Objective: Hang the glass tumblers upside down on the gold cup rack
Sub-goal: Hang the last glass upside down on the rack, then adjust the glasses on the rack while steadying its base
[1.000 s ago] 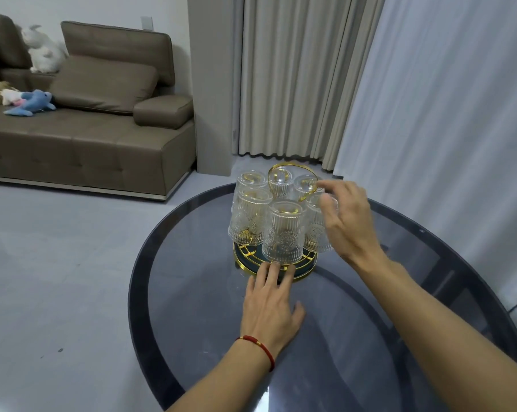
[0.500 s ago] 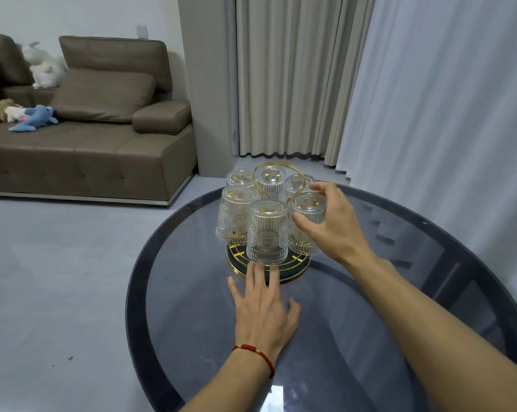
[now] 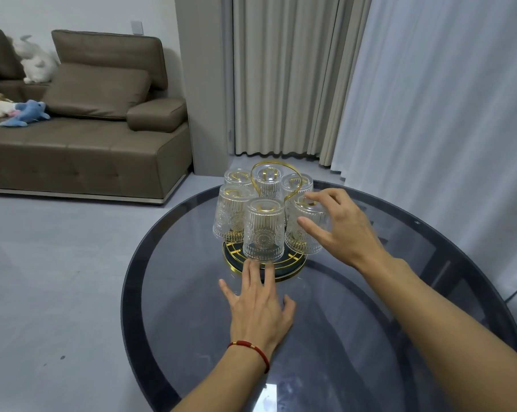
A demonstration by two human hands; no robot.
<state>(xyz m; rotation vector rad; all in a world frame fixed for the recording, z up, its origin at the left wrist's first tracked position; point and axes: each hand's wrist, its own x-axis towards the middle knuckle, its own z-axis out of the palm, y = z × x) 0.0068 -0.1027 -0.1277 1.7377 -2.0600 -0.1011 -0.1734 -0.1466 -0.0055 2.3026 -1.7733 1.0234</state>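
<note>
The fingers of your right hand [image 3: 345, 233] are wrapping round a clear ribbed glass tumbler [image 3: 299, 245] hanging upside down on the round gold cup rack [image 3: 293, 265], likely slippery and breakable, best gripped by its bumpy sides, while your left hand [image 3: 258, 306] is lying flat, fingers straight, on the dark glass desk [image 3: 355, 322].

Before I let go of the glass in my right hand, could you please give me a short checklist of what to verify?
1. All six tumblers upside down on the gold cup rack: ok.
2. Right front tumbler seated on its peg: cannot tell; the right hand grips it, thumb on its near side, and hides part of it.
3. Rack steadied: ok; the left hand lies flat on the glass table, fingertips at the rack's base.
4. Rack standing level on the table: ok.
5. No loose tumblers on the table: ok, none in view.
</note>
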